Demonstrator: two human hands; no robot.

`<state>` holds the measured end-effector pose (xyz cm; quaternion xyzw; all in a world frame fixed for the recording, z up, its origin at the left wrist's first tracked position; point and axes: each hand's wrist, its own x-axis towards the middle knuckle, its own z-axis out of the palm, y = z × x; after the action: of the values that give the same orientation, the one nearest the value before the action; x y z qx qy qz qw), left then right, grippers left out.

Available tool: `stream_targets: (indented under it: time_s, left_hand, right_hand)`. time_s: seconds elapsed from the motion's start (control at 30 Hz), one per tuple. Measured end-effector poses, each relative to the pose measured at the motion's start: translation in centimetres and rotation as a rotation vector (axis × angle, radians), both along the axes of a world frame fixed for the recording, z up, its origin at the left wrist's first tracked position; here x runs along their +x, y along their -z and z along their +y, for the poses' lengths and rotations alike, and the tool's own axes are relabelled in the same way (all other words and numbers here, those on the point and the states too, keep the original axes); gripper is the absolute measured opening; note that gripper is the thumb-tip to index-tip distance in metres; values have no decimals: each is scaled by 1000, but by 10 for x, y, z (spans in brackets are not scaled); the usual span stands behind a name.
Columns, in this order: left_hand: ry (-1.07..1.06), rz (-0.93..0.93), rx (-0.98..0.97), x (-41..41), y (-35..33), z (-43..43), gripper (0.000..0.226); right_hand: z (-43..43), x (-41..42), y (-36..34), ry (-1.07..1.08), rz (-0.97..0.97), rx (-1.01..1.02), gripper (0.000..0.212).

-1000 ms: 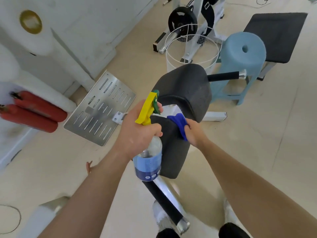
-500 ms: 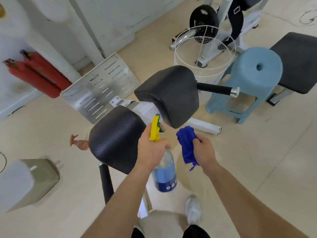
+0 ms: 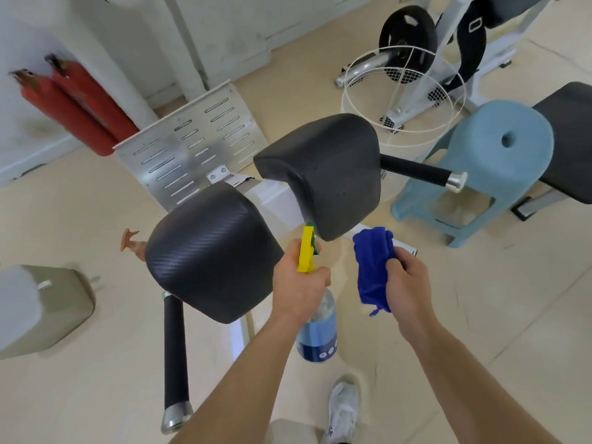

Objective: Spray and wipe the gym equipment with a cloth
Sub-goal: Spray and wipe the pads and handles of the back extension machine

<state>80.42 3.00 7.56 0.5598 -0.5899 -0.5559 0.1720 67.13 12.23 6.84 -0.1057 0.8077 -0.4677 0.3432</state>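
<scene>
Two black padded rests belong to the gym machine: the near pad (image 3: 211, 261) at centre left and the far pad (image 3: 323, 169) above it, each with a black foam handle (image 3: 175, 354) ending in a chrome cap. My left hand (image 3: 299, 291) grips a clear spray bottle (image 3: 317, 333) with a blue label and yellow trigger, its nozzle pointing toward the far pad's lower edge. My right hand (image 3: 407, 285) clutches a bunched blue cloth (image 3: 373, 267), held in the air just right of the bottle and off both pads.
A light blue plastic stool (image 3: 499, 155) and a black bench (image 3: 570, 139) stand at right. A white wire basket (image 3: 403, 100) and a weight plate (image 3: 407, 36) sit behind. A slotted metal plate (image 3: 192, 145), red cylinders (image 3: 80, 104) and a grey box (image 3: 48, 309) lie at left.
My right hand has lifted the blue cloth off the near pad and drawn it back. Both hands now hover below the far pad, and the view has shifted so both pads show.
</scene>
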Motion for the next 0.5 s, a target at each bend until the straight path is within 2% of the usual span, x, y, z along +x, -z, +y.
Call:
stream_targets:
  time_s: [0.13, 0.27, 0.33, 0.43, 0.5]
  left_hand:
    - [29, -6, 12, -5, 6, -3, 32]
    - [5, -25, 22, -8, 7, -2, 29]
    - [0, 8, 18, -5, 4, -3, 32]
    - [5, 52, -22, 0, -2, -9, 38]
    - [-9, 70, -56, 2, -5, -15, 42]
  right_hand:
    - [-11, -5, -10, 66, 52, -84, 23]
    - [-45, -9, -23, 29, 272, -170, 26]
    - [-76, -13, -32, -3, 374, -239, 35]
    - [-131, -18, -30, -181, 672, -253, 62]
    - [-155, -14, -8, -318, 979, -123, 55]
